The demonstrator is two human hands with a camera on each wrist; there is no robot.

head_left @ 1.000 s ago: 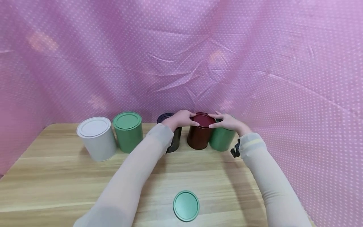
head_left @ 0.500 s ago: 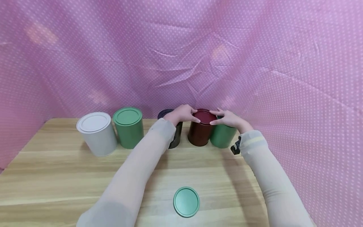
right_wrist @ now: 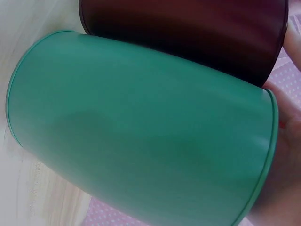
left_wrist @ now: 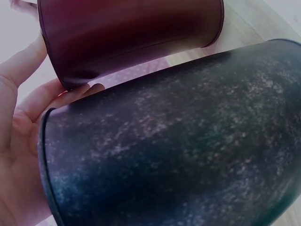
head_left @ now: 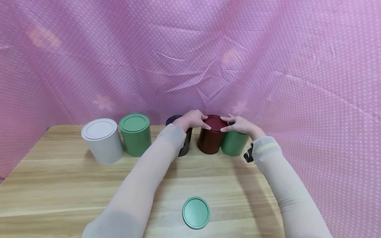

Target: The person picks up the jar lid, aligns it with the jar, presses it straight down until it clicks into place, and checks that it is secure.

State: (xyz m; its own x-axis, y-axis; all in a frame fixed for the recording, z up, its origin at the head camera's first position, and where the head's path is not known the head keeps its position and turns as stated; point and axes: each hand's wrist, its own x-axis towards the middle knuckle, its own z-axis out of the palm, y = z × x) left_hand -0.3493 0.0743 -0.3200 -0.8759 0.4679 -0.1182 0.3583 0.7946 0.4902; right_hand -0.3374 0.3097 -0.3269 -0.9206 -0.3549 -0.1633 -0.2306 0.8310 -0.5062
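Dark red and smooth, a round metal tin (head_left: 211, 140) stands upright at the back of a wooden table (head_left: 59, 185), its matching red lid (head_left: 215, 123) seated on top. The tin is a plain cylinder with a thin rolled rim at top and bottom, and its wall has a soft sheen.

Both hands grip the lid from opposite sides. The left hand (head_left: 192, 120) curls over the lid's left edge, fingertips on the rim. The right hand (head_left: 240, 125) does the same on the right edge, thumb and fingers bent round it. Both arms wear pale, close-fitting sleeves.

Just left of the red tin, partly behind the left forearm, stands a black tin (head_left: 184, 145) with a mottled, speckled matte finish; the left wrist view shows the two tins very close together. Just right of the red tin stands a lidless green tin (head_left: 233, 143), smooth and evenly painted, seemingly touching it.

Further left, well apart from the hands, a white tin (head_left: 102, 141) and a second green tin (head_left: 135, 135) stand side by side, both with lids on. A loose green lid (head_left: 196, 212), flat and round with a raised rim, lies near the table's front edge.

Pink fabric with small white dots (head_left: 190, 59), creased in places, hangs behind and around the table.
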